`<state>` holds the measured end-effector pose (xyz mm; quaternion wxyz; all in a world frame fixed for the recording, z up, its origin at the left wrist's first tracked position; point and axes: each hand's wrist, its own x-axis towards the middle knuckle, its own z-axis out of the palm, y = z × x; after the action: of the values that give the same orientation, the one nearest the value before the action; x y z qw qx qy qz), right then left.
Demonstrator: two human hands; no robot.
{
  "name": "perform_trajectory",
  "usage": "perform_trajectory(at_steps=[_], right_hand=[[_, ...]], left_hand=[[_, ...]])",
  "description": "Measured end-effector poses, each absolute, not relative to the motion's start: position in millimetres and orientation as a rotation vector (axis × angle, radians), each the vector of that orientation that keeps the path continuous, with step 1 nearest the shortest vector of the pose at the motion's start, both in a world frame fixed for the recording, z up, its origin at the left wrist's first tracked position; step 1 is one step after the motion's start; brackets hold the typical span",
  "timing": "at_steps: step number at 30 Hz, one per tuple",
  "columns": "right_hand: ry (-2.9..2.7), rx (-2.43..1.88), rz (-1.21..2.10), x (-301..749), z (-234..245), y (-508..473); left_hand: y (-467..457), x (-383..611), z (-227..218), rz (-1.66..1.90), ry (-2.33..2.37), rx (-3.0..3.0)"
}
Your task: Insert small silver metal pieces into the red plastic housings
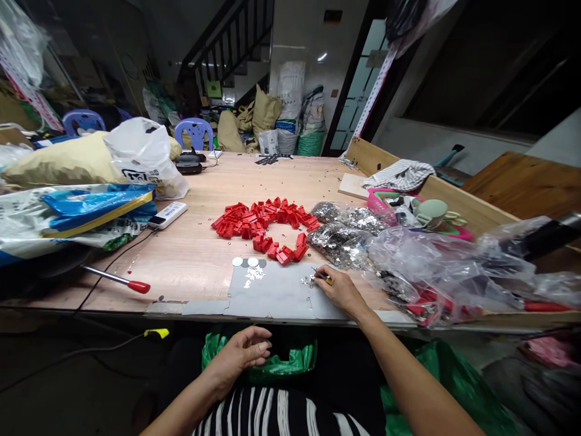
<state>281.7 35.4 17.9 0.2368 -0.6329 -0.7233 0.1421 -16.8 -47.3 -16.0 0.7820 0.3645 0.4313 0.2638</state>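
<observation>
My right hand [340,292] is closed round a slim tool [328,280] with a yellow and dark part, its thin tip over small metal pieces [307,281] on a grey mat [281,297]. The tool's exact kind cannot be made out. My left hand [249,351] hangs over a green bag [290,362] below the table edge, fingers loosely curved and nothing seen in them. Small whitish pieces [255,274] lie on the mat's left part, below pale round discs [245,262]. Beyond the mat, red plastic parts [245,223] form a rough ring.
Clear bags of metal pieces [340,239] and crumpled plastic [426,260] crowd the right side, near a pink basket [381,204]. A lever with a red grip [138,286], a white device [167,215] and full sacks [68,163] occupy the left.
</observation>
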Motion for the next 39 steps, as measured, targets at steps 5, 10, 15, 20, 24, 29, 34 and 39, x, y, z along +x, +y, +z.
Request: perform_trajectory(at_steps=[5,10,15,20,24,29,34,39], right_hand=[[-1.960,-1.755,0.381,288.9,18.8,19.3],[-1.967,-1.826,0.338,290.5,13.8,9.3],[-1.974,-1.817,0.301,289.4,9.8,8.4],[-1.968,-1.788,0.259,289.2,6.5,5.4],[-1.888,-1.754,0.265,289.3,0.9,1.6],[-1.731,-1.724,0.346,290.6,-5.7,-1.7],[-1.661,-1.671,0.367,293.2,-7.3,-3.4],[-1.584,-1.631,0.420,294.3,-5.5,-5.3]], left_hand=[[-36.7,-12.6,17.0,0.484,0.777,0.953],[0.5,9.4,43.3,0.691,0.845,1.217],[51.6,41.5,42.4,0.998,1.217,1.925],[90.9,72.6,34.0,0.852,1.475,2.312],[110.3,91.5,27.5,0.743,1.528,2.425],[117.0,99.2,20.1,0.668,1.550,2.480],[103.5,93.4,22.1,0.810,1.414,2.499],[76.0,81.0,35.9,1.195,1.168,1.972]])
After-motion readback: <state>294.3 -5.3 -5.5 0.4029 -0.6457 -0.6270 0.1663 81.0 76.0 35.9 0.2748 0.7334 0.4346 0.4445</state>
